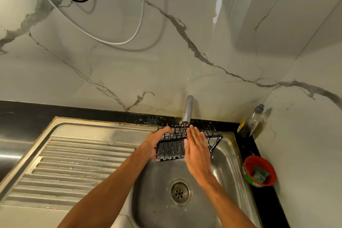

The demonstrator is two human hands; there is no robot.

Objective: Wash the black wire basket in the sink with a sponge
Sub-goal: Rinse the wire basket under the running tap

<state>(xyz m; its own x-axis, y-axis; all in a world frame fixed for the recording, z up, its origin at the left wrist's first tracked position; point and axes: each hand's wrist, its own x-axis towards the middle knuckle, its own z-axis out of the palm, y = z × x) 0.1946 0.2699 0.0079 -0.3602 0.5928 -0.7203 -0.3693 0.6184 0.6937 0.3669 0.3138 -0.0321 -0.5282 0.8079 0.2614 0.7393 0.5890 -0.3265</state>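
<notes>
The black wire basket (173, 144) is held tilted over the steel sink (227, 163), right under the tap (187, 110). My left hand (154, 142) grips its left end, fingers hooked over the top rim. Flat and with fingers together, my right hand (197, 149) lies against the basket's front right part and holds nothing that I can see. A green sponge (260, 173) sits in a red bowl (259, 161) on the black counter to the right of the sink.
A ribbed steel drainboard (74, 163) stretches to the left of the basin. The drain (179, 192) is near the basin's middle. A dish-soap bottle (252, 121) stands in the back right corner. Cables hang on the marble wall above.
</notes>
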